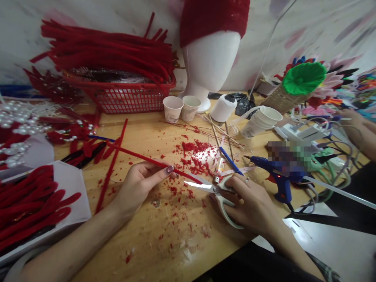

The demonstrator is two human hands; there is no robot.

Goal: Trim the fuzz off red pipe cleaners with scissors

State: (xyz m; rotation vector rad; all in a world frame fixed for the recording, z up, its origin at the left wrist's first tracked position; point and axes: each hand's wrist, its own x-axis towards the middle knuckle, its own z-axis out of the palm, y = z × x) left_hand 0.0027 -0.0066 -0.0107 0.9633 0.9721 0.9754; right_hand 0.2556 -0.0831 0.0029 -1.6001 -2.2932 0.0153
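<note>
At centre frame, the left hand (139,183) pinches a red fuzzy stem (139,156), judged light, soft and bendable, best held near the blades; the right hand (252,199) grips scissors (216,189).

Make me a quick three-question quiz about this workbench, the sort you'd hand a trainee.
1. What is the left hand holding?
2. True or false: the scissors are in the right hand.
3. What is heaped on the red basket: (a) white pearls, (b) long red strips, or (c) paper cups?

Key: 1. A thin red stem. 2. True. 3. b.
</note>
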